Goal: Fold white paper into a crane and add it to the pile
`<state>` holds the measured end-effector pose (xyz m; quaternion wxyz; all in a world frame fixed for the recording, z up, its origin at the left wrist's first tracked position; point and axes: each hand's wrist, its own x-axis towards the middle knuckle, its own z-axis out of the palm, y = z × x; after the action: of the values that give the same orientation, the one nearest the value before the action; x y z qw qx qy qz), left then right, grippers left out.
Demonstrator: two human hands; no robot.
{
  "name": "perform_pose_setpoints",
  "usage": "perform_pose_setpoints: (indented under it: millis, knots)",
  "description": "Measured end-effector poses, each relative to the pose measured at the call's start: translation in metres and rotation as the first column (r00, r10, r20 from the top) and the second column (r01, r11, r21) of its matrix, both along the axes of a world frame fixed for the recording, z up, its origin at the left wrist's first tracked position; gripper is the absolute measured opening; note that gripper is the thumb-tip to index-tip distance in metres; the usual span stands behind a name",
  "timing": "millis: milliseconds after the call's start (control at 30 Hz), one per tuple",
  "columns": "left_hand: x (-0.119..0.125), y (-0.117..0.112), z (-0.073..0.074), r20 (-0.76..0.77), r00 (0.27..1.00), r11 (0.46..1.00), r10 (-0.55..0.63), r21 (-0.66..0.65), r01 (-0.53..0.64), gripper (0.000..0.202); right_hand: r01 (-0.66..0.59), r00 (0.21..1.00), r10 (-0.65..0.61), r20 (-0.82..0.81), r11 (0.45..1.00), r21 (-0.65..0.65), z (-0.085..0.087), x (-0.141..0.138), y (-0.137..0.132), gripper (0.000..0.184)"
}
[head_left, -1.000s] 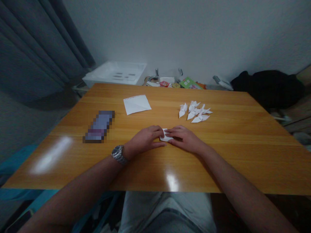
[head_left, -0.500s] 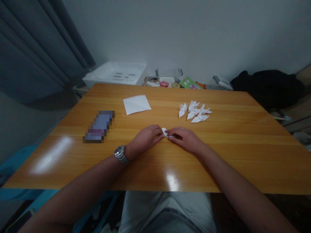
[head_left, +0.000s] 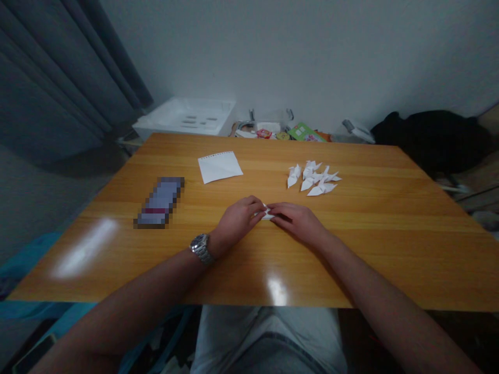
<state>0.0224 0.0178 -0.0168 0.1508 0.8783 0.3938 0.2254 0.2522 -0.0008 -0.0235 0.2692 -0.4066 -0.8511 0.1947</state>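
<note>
Between my hands, low over the wooden table [head_left: 234,259], is a small folded piece of white paper [head_left: 267,214], mostly covered by fingers. My left hand [head_left: 241,218], with a metal watch [head_left: 200,249] at its wrist, pinches the paper's left part. On the opposite side my right hand [head_left: 297,221] has its thumb and fingers closed on the right part. The fingertips of both hands nearly meet. Beyond my right hand lie several folded white paper cranes [head_left: 322,182] in a loose group. A flat white sheet [head_left: 220,167] with a perforated edge lies beyond my left hand.
A pixelated phone-like slab [head_left: 159,202] lies on the table's left side. Behind the far edge are a white foam tray [head_left: 187,117], a green booklet [head_left: 306,132] and small packets. Dark cloth [head_left: 429,140] is heaped at the back right.
My left hand has shifted slightly right and up, its fingertips coming closer to the right hand's over the paper. The right hand has barely moved. The cranes and sheet stay put.
</note>
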Motion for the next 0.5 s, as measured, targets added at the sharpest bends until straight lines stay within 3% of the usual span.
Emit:
perform_pose_setpoints:
  millis: [367, 500]
  knots:
    - [-0.006, -0.011, 0.008, -0.173, 0.98, 0.992, -0.1, 0.062, 0.112, 0.037, 0.051, 0.995, -0.068, 0.079, 0.978, 0.203, -0.009, 0.006, 0.009, 0.022]
    - [-0.008, -0.016, 0.011, -0.21, 0.965, 0.98, -0.159, 0.081, 0.18, 0.041, 0.062, 0.99, -0.089, 0.113, 0.973, 0.221, -0.012, 0.008, 0.009, 0.025]
